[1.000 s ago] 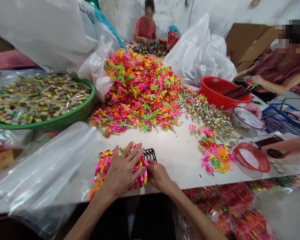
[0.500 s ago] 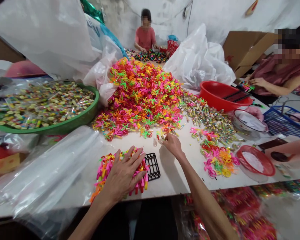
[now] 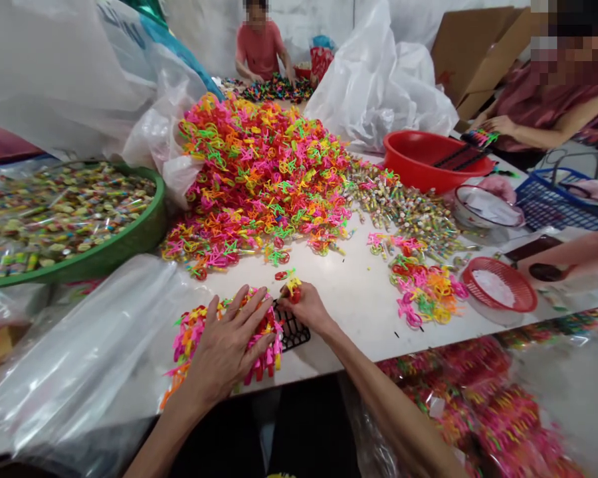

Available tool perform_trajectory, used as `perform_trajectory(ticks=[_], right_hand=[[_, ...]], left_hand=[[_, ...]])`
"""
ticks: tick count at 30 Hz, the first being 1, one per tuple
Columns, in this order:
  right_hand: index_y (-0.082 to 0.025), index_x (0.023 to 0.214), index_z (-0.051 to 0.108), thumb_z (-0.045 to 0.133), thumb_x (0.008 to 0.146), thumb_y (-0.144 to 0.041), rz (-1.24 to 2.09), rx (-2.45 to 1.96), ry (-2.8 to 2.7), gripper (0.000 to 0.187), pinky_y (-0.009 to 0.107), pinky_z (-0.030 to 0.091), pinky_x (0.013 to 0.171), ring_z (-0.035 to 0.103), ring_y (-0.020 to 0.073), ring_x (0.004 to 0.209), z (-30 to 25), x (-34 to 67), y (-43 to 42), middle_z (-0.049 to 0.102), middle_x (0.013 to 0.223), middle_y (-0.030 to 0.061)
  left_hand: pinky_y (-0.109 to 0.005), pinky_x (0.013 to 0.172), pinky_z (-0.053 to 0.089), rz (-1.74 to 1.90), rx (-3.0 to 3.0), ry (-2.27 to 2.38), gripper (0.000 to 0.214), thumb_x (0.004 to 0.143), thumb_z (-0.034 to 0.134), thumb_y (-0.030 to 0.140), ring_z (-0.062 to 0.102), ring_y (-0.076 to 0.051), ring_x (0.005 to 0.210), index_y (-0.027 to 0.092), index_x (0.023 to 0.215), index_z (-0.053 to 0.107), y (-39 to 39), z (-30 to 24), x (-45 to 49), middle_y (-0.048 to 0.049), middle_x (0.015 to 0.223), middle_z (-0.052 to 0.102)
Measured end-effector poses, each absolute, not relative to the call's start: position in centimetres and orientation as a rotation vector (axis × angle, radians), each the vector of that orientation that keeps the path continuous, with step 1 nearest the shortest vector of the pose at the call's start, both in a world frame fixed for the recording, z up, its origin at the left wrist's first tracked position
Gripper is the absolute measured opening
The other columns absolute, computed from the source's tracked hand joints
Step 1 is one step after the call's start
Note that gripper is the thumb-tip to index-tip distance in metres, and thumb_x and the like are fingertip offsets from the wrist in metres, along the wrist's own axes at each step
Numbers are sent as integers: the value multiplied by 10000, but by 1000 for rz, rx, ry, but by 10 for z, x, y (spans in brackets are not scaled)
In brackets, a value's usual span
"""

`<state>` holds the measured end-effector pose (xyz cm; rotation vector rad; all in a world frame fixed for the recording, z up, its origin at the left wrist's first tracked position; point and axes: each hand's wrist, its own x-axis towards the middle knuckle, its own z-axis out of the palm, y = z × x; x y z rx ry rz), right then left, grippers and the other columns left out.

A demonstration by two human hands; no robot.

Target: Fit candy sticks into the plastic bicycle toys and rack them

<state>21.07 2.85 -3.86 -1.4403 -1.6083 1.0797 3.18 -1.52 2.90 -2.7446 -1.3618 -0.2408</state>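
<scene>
My left hand [image 3: 229, 342] lies flat, fingers spread, on a block of small bright plastic toys [image 3: 189, 325] packed in rows. The toys cover most of a black plastic grid rack [image 3: 296, 332], whose bare right end sticks out. At the rack's far corner my right hand [image 3: 306, 307] is closed in a pinch on a small yellow and red plastic toy [image 3: 293, 287]. A red wheel-like piece [image 3: 281, 275] lies just beyond it. Behind both hands rises a large heap of pink, red, yellow and green plastic toys [image 3: 264, 172].
A green basin [image 3: 144, 232] of small filled tubes stands left, beside clear plastic sheeting [image 3: 94, 345]. To the right lie a toy cluster [image 3: 428, 292], loose tubes [image 3: 403, 206], a red basket [image 3: 525, 295] and a red basin [image 3: 408, 159]. Two other people sit around the table.
My right hand has moved from the heap's front edge left and nearer, to the rack, with the toy in its fingers. My left hand stays on the packed toys. The view has shifted.
</scene>
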Motion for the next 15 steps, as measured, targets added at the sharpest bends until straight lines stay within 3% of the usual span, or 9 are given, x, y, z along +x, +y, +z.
perform_trajectory(ticks=[5, 7, 10, 15], right_hand=[[-175, 659, 549, 569, 701, -181, 797, -1544, -1917, 47, 209, 347, 571, 483, 114, 644, -38, 205, 28, 515, 742, -7], [-178, 714, 559, 541, 728, -177, 697, -1562, -2055, 23, 212, 345, 575, 496, 117, 661, -38, 204, 22, 528, 809, 9], [-177, 843, 574, 485, 757, -137, 586, -1554, -2263, 130, 222, 343, 566, 511, 119, 649, -38, 200, 15, 544, 918, 39], [-182, 953, 589, 555, 740, -160, 673, -1500, -2421, 217, 210, 390, 634, 551, 144, 771, -27, 232, 53, 578, 931, 39]], left_hand=[[-547, 1032, 152, -221, -2749, -1330, 532, 855, 388, 429, 291, -289, 1294, 265, 1356, 315, -15, 28, 30, -19, 1397, 363], [-549, 1038, 135, -233, -2750, -1322, 547, 855, 389, 427, 291, -289, 1294, 265, 1367, 289, -15, 27, 30, -24, 1396, 366], [-577, 1035, 100, -282, -2752, -1305, 516, 859, 394, 397, 289, -297, 1294, 304, 1358, 301, -15, 28, 32, -18, 1384, 390], [-515, 1035, 190, -262, -2866, -1179, 475, 872, 372, 397, 310, -259, 1289, 338, 1340, 323, -8, 29, 35, 17, 1383, 395]])
